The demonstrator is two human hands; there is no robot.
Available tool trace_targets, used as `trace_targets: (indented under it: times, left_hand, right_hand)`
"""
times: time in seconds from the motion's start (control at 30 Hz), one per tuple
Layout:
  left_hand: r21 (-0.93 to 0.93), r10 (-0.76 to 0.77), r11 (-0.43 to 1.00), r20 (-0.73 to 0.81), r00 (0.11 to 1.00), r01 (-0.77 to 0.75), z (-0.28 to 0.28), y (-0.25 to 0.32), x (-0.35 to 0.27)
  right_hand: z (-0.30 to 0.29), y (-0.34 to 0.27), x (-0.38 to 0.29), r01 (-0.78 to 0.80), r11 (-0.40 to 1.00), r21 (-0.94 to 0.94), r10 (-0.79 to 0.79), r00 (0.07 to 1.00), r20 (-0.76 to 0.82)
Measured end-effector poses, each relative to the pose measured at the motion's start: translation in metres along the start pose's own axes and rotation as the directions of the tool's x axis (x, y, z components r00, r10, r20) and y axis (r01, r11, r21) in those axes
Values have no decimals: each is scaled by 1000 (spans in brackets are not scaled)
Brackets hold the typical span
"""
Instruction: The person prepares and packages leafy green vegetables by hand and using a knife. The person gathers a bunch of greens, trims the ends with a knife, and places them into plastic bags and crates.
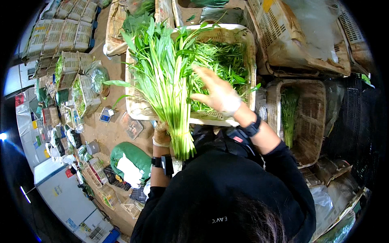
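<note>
My left hand (161, 134), in a thin pale glove, is closed around the lower stems of a large bunch of leafy greens (178, 103) that looks like water spinach. The bunch stretches away from me, its leaves fanned out over a white plastic crate (253, 88) and its cut stem ends near my body. A thin band seems to circle the stems low down. My gloved right hand (217, 92), slightly blurred, has its fingers apart just right of the bunch; whether a fingertip touches it is unclear. Loose greens and leaf scraps (232, 59) lie inside the crate.
At my right, a worn crate (310, 121) holds another bunch of greens (288, 112). Larger crates (273, 33) stand beyond it. On the left floor are a small device with a blue display (105, 114), a flat plastic box (132, 125) and a green sack (121, 150).
</note>
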State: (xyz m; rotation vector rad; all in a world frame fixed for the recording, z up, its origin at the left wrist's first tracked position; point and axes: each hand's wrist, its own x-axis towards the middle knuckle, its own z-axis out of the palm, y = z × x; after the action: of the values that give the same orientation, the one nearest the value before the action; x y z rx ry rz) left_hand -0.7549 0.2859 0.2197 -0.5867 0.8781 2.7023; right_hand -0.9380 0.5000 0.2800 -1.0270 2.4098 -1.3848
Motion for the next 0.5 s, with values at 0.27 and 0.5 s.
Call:
trace_targets:
  times: [0.27,0.5]
  left_hand:
    - [-179,15,984,-40,999,-22,-32,20,-1]
    - [-258,111,961,43,993,-96,-105,56,4]
  right_hand:
    - [59,-48,-21,452,891,-35,-423,856,299]
    - [44,87,-35,-199,679,-707,680,533,503]
